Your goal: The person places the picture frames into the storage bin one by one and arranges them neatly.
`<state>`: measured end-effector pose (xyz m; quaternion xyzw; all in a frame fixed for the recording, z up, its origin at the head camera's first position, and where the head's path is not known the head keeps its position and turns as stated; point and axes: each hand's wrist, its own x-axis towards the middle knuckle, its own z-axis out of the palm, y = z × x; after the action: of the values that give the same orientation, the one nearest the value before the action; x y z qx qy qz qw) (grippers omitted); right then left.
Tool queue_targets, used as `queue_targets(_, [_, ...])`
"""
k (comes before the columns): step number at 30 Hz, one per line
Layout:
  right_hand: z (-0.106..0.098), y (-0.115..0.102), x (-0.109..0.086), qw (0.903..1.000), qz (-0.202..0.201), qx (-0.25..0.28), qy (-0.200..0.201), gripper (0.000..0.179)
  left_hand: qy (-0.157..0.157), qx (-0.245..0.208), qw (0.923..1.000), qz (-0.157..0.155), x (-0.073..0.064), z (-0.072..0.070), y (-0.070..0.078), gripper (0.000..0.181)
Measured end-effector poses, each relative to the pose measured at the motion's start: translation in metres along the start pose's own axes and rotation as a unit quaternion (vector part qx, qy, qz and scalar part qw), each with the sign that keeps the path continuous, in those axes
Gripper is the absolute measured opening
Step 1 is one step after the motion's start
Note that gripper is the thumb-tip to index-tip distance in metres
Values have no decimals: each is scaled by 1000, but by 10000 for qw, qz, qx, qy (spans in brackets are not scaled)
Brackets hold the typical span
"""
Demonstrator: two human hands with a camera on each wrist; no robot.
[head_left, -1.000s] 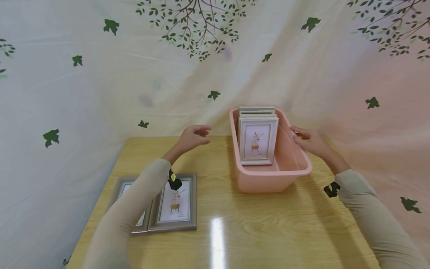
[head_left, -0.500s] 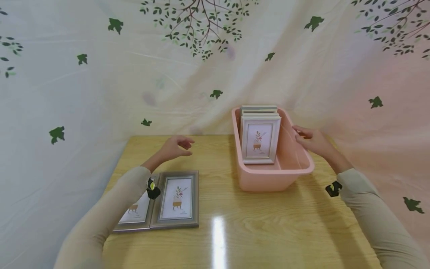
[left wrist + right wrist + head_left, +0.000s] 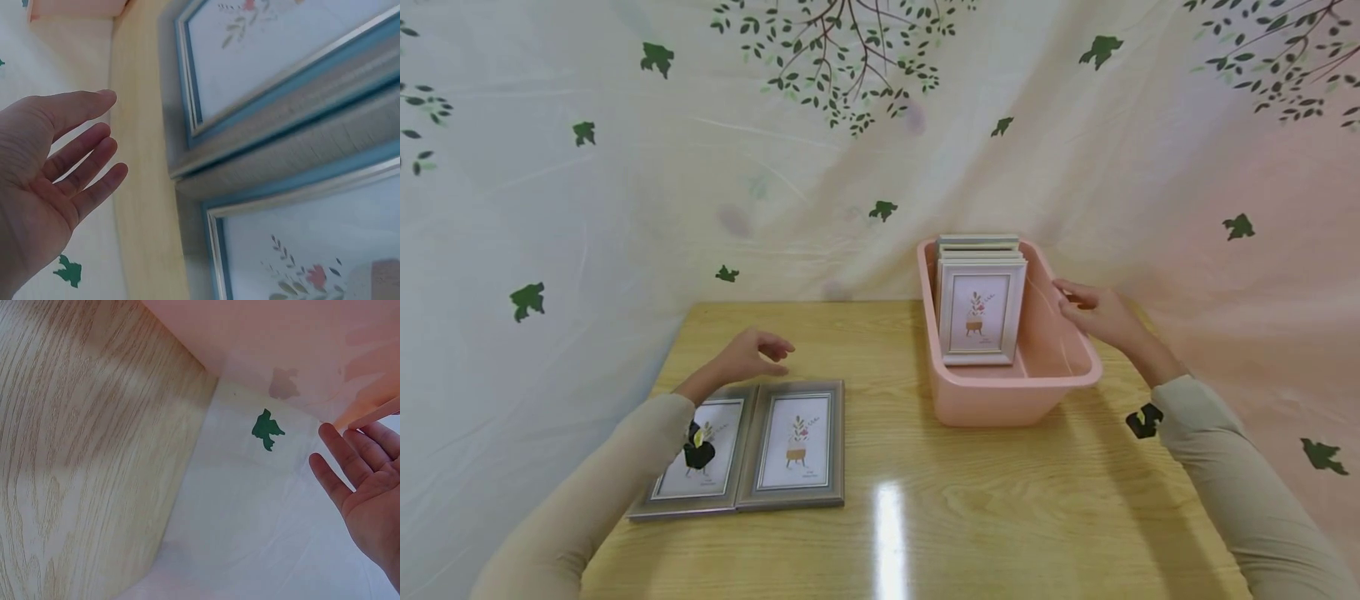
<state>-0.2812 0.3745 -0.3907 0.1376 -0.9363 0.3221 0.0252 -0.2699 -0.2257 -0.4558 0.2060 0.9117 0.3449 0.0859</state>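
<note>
In the head view my left hand (image 3: 748, 357) is above the far edge of two grey picture frames lying flat side by side. Its fingers are loosely bent with nothing between them. The right picture frame (image 3: 796, 446) shows fully; my forearm partly covers the left picture frame (image 3: 730, 458). My right hand (image 3: 1097, 315) holds the right rim of a pink plastic bin (image 3: 1000, 404), thumb over the rim. Fingers (image 3: 344, 453) lie along the outer wall in the right wrist view. Inside the bin, several picture frames stand upright in a row, a white picture frame (image 3: 950, 333) foremost.
Everything stands on a light wooden table (image 3: 970, 508), with a bright light streak in front. A pale cloth backdrop (image 3: 805, 167) printed with leaves and birds hangs behind the table. The bin's front part shows bare floor.
My left hand has moved left and toward me, from beside the bin to the flat picture frames. The right hand stays at the bin's rim.
</note>
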Motion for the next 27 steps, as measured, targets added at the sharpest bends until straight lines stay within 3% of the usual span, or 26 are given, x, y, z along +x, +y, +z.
queue_targets(5, [-2, -1, 0, 9998, -111, 169, -60, 58, -81, 186, 9998, -45, -10, -2, -7, 34])
queue_targets(12, [-2, 0, 0, 9999, -84, 104, -11, 57, -279, 490, 9971, -514, -18, 1, -11, 32])
queue_targets(21, [0, 2, 0, 9999, -115, 41, 44, 57, -460, 264, 9973, -503, -15, 7, -21, 30])
queue_targets(27, [0, 1, -2, 9999, -140, 14, 19, 57, -620, 239, 9974, -271, -11, 11, -27, 26])
